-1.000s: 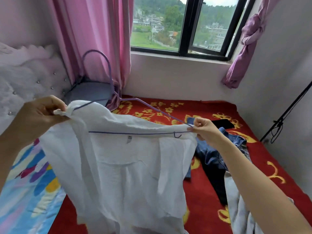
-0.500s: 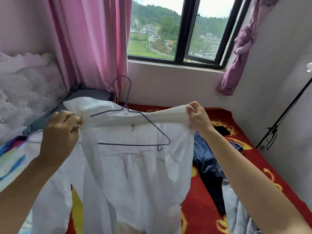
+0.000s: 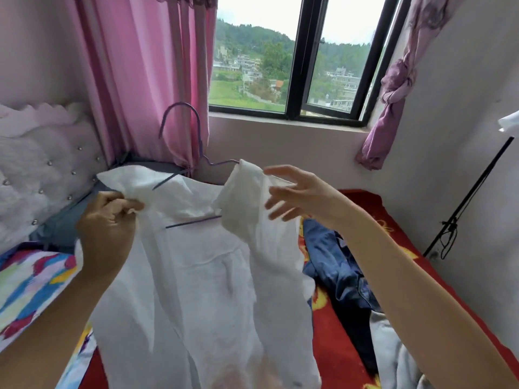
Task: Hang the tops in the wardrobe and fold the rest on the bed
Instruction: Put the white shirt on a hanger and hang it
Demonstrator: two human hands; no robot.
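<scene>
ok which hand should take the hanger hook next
Probably the right. The right hand is open and holds nothing, near the purple hanger. The left hand pinches the shoulder of the white top, so letting go might drop it.

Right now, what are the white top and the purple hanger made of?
The white top looks like thin woven cloth, maybe cotton gauze: matte, crinkled, slightly see-through near the hem. The hanger looks like thin wire, probably metal under a smooth purple coating: a narrow rod bent into a hook.
</scene>
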